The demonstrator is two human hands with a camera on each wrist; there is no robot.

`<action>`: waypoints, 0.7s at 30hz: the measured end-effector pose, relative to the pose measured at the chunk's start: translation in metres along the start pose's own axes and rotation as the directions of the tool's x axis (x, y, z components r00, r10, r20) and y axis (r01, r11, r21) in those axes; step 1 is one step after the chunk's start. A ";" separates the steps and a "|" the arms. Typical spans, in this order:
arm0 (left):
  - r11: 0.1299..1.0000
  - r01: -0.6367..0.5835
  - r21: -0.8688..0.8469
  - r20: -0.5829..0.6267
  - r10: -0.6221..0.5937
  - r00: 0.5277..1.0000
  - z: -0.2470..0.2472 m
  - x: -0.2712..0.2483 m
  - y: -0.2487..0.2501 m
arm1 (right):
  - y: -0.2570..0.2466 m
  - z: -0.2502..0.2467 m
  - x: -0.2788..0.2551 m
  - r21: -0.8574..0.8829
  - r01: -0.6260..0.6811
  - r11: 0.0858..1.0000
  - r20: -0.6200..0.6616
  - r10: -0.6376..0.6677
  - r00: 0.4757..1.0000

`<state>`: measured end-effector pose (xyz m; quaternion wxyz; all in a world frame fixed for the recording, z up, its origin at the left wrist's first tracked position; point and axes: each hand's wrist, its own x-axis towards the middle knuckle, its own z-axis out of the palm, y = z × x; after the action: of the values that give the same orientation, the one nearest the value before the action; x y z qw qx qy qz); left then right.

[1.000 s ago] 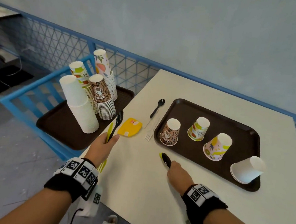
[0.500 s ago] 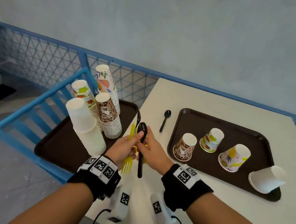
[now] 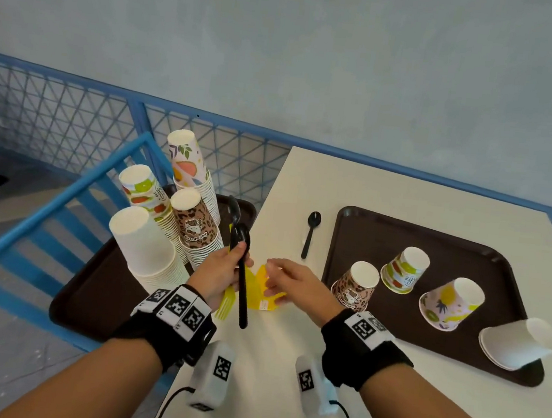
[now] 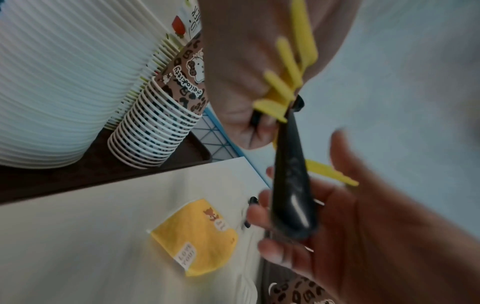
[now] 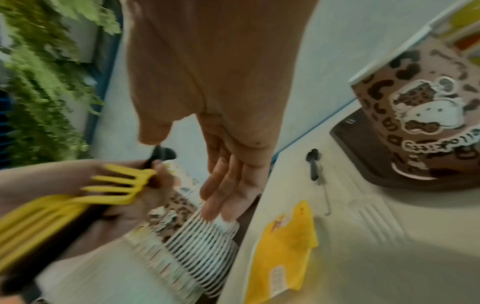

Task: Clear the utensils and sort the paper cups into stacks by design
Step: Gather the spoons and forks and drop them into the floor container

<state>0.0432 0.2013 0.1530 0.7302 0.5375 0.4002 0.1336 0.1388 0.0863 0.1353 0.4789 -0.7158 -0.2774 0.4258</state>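
far left there's a brown tray (image 3: pixel 88 294) sitting on a blue rack, loaded with four upside-down cup stacks: plain white (image 3: pixel 143 246), fruit print (image 3: pixel 143 191), leopard print (image 3: pixel 196 226) and a pastel leaf one (image 3: pixel 187 162). next over, the left hand (image 3: pixel 218 272) has its fingers curled tight round a bundle of utensils, yellow forks (image 3: pixel 225 304) plus a black spoon (image 3: pixel 241 285), held upright over the table edge. the right hand (image 3: pixel 293 287) hangs just beside it with fingers straight and loosely together, holding nothing, above a yellow napkin (image 4: pixel 197 236) lying flat on the white table (image 3: pixel 405 195). another black spoon (image 3: pixel 310 233) lies on the table near a clear fork (image 5: pixel 374 218). on the right, a second brown tray (image 3: pixel 418 234) holds four loose cups: leopard (image 3: pixel 354 288), fruit (image 3: pixel 404 268), pineapple (image 3: pixel 450 302) and a tipped white one (image 3: pixel 516 343).
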 end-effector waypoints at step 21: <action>0.998 -0.025 0.050 0.034 0.023 0.999 -0.006 0.010 0.014 | 0.029 0.001 0.088 -0.605 -0.151 0.782 -0.223 0.016 0.975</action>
<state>0.0483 0.2172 0.1605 0.7214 0.5625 0.3847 0.1231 0.1803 0.1461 0.0779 0.2248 -0.8846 -0.3182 0.2564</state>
